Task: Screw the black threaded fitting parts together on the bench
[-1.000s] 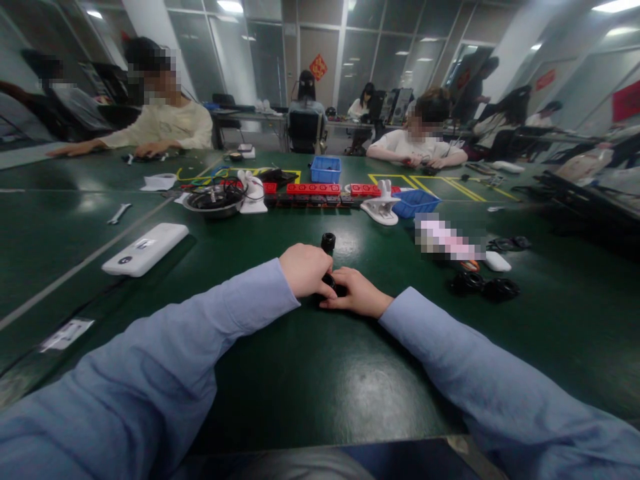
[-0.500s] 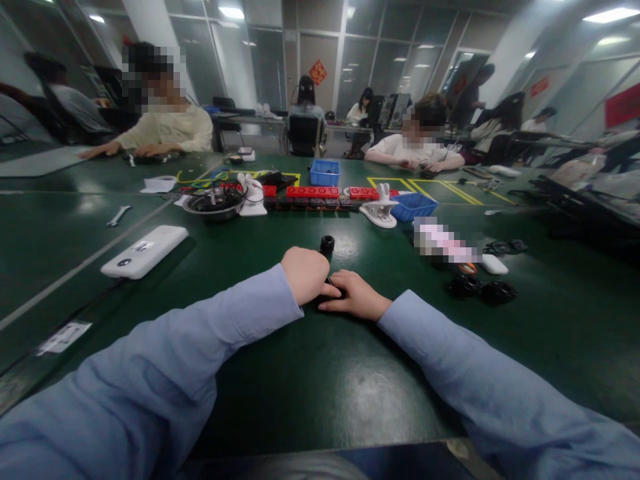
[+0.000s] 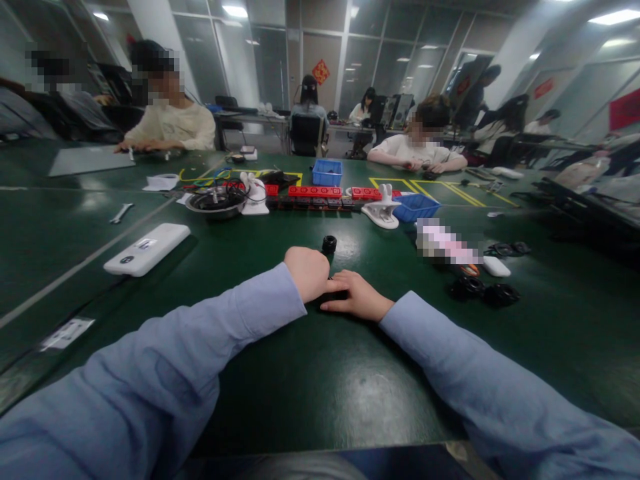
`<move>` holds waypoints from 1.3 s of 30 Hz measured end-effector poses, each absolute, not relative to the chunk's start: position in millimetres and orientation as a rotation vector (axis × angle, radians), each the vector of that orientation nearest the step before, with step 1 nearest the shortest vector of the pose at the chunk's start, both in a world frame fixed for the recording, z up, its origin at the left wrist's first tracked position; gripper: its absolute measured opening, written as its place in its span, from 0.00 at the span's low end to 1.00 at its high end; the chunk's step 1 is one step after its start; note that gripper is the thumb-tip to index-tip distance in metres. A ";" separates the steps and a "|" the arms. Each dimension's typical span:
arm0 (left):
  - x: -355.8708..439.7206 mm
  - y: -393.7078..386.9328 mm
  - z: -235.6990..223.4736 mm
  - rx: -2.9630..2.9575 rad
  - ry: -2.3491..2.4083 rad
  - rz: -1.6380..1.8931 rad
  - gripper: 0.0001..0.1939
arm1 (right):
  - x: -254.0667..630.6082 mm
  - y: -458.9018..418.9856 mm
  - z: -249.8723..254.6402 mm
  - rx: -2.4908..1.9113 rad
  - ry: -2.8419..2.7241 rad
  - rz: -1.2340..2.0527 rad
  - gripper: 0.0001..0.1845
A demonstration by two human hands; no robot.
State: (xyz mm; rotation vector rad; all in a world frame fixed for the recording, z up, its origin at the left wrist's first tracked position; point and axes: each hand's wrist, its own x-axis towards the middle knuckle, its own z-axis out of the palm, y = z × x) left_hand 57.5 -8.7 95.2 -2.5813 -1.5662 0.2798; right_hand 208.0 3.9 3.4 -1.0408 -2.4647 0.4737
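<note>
My left hand is closed above the table, knuckles up, with its thumb and fingers reaching over to the right hand's fingers. My right hand lies low against the green tabletop, fingers bent round a small dark part that is almost wholly hidden. The two hands touch each other, and what lies between them cannot be made out. Just beyond the left knuckles a small black ribbed round piece stands on the table, apart from both hands.
A white power bank with a cable lies left, near a wrench. Ahead are a metal bowl, red power strips, a white clip stand and blue bins. Black round parts lie right. People sit across the table.
My hands stay in nearly the same place. The left fingers now reach further over the right hand, and the dark part between them shows less. Across the table, a person's hand has drawn in.
</note>
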 end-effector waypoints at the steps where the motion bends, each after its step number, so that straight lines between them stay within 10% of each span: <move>1: 56.5 -8.7 95.6 -2.592 -1.569 0.304 0.37 | 208.5 3.6 3.1 -1.035 -2.469 0.479 0.16; 39: 36.7 14.2 104.5 -3.060 -0.972 0.349 0.19 | 207.7 0.9 7.4 -1.079 -2.506 0.515 0.20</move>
